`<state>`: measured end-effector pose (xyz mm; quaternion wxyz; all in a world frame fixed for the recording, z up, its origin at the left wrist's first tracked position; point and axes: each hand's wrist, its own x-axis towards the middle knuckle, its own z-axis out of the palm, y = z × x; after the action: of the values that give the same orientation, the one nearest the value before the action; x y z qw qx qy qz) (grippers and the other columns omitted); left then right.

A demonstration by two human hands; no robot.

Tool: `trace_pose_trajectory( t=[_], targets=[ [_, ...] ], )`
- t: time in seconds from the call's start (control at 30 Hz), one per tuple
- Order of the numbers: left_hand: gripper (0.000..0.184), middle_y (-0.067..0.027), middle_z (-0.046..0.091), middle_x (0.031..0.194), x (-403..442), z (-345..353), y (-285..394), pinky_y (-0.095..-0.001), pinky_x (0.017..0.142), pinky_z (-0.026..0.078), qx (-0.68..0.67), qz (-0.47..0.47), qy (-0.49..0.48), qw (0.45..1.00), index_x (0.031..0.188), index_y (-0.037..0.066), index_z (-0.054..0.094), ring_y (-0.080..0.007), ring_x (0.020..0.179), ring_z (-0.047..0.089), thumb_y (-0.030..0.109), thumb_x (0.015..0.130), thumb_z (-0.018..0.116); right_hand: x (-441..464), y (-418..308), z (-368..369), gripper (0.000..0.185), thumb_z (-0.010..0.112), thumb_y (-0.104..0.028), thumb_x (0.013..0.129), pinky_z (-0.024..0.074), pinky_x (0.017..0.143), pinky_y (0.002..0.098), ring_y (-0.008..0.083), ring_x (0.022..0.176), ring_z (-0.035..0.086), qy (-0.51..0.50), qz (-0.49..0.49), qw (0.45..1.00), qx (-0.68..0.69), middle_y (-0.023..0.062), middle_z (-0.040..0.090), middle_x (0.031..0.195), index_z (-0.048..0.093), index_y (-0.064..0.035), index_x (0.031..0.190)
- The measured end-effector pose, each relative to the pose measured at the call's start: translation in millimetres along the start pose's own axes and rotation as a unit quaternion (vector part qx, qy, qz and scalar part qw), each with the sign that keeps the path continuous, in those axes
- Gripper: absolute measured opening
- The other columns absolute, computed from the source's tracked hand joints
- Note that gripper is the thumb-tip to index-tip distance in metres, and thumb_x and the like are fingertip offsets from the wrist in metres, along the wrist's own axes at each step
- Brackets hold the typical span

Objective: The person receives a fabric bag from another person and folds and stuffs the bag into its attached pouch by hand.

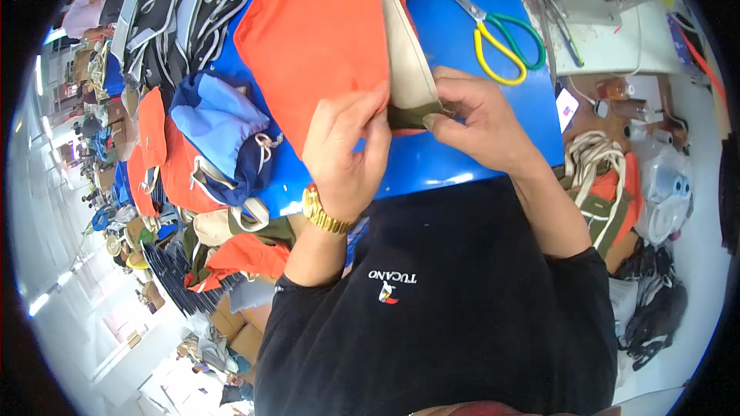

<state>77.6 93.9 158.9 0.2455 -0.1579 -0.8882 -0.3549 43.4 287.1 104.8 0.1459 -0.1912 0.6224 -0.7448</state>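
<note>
An orange cloth bag (pixel 316 31) lies on the blue table top (pixel 455 158), its cream inner side (pixel 407 54) folded into view along one edge. At its near end is an olive-green strip (pixel 412 116). My left hand (pixel 347 146), with a gold watch (pixel 316 212) on the wrist, pinches the orange cloth between thumb and fingers. To its right, my right hand (pixel 474 119) is closed on the olive-green corner, thumb against fingers. Scissors (pixel 493 35) with one yellow and one green handle lie partly open beyond my right hand.
Left of the bag sits a blue drawstring pouch (pixel 220 127), with black grey-edged pieces (pixel 173 11) behind it. Orange and olive bags (pixel 247 254) are piled lower left. More bags with cream straps (pixel 597 177) hang at the right. People work in the far left background.
</note>
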Motion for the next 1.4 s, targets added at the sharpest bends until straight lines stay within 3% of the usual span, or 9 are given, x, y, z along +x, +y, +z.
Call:
trace_pose_trajectory(
  t=[0.07,0.17,0.33,0.53,0.67,0.77,1.07,1.17,1.4],
  targets=[
    [0.040,-0.0078,0.069,0.093,-4,6,0,-0.0357,0.071,0.052,0.011,0.037,-0.005,0.999,0.108,0.005,0.077,-0.0246,0.083,0.065,-0.012,0.072,0.074,-13,-1,3,0.015,0.065,0.001,0.083,0.0445,0.068,0.0290,0.0109,0.077,0.051,0.020,-0.009,1.000,0.008,0.0045,0.052,0.086,0.064,0.0041,0.098],
    [0.042,-0.0064,0.068,0.094,-6,9,1,-0.0365,0.073,0.051,0.037,0.076,-0.010,0.996,0.107,0.006,0.078,-0.0251,0.085,0.064,-0.011,0.069,0.076,-23,0,1,0.016,0.065,0.001,0.083,0.0451,0.069,0.0288,0.0126,0.076,0.052,0.030,-0.038,0.999,-0.014,0.0050,0.052,0.086,0.063,0.0045,0.099],
    [0.041,-0.0056,0.068,0.095,-6,12,-2,-0.0364,0.075,0.051,0.055,0.113,-0.002,0.992,0.107,0.008,0.078,-0.0249,0.087,0.063,-0.009,0.069,0.079,-29,-4,-3,0.019,0.064,0.001,0.083,0.0463,0.069,0.0280,0.0115,0.076,0.052,0.019,-0.032,0.999,-0.026,0.0029,0.054,0.086,0.065,0.0028,0.102],
    [0.038,-0.0061,0.068,0.096,-5,12,1,-0.0383,0.079,0.051,0.061,0.110,-0.003,0.992,0.108,0.009,0.078,-0.0265,0.089,0.063,-0.004,0.071,0.082,-24,-6,4,0.018,0.071,-0.007,0.093,0.0491,0.071,0.0271,0.0076,0.077,0.058,0.036,-0.026,0.999,0.022,-0.0010,0.067,0.088,0.067,0.0000,0.109],
    [0.044,-0.0077,0.068,0.100,3,18,3,-0.0388,0.078,0.051,0.063,0.105,-0.010,0.992,0.114,0.008,0.077,-0.0274,0.091,0.062,-0.002,0.072,0.082,-12,-12,9,0.023,0.072,-0.010,0.094,0.0538,0.081,0.0288,0.0089,0.087,0.066,0.049,0.024,0.996,0.076,0.0046,0.075,0.098,0.070,0.0008,0.114],
    [0.043,-0.0072,0.066,0.098,10,12,0,-0.0381,0.075,0.050,0.063,0.132,-0.021,0.989,0.114,0.008,0.078,-0.0261,0.087,0.062,-0.003,0.072,0.082,-9,-24,2,0.021,0.073,-0.010,0.093,0.0544,0.082,0.0304,0.0098,0.087,0.066,0.028,0.033,0.999,0.009,0.0057,0.075,0.095,0.072,0.0017,0.111],
    [0.041,-0.0059,0.068,0.095,19,-15,7,-0.0362,0.073,0.051,0.059,0.137,-0.030,0.988,0.111,0.007,0.078,-0.0251,0.083,0.063,-0.004,0.072,0.083,-14,-24,-3,0.023,0.071,-0.006,0.093,0.0537,0.083,0.0292,0.0106,0.091,0.067,0.022,0.013,0.998,0.062,0.0067,0.074,0.100,0.071,0.0029,0.115],
    [0.035,-0.0075,0.068,0.092,23,-13,13,-0.0347,0.074,0.051,0.059,0.130,-0.054,0.988,0.109,0.006,0.079,-0.0249,0.085,0.063,-0.005,0.076,0.081,-15,-17,-3,0.022,0.070,-0.005,0.093,0.0532,0.083,0.0289,0.0125,0.092,0.067,0.028,-0.021,0.997,0.075,0.0088,0.072,0.104,0.071,0.0038,0.113],
    [0.037,-0.0077,0.068,0.092,42,-3,2,-0.0344,0.071,0.050,0.061,0.137,-0.058,0.987,0.109,0.005,0.079,-0.0243,0.083,0.064,-0.006,0.074,0.080,4,-8,-13,0.018,0.071,-0.006,0.092,0.0517,0.080,0.0291,0.0145,0.088,0.065,0.035,-0.038,0.998,0.045,0.0100,0.071,0.103,0.072,0.0036,0.107]
  ],
)
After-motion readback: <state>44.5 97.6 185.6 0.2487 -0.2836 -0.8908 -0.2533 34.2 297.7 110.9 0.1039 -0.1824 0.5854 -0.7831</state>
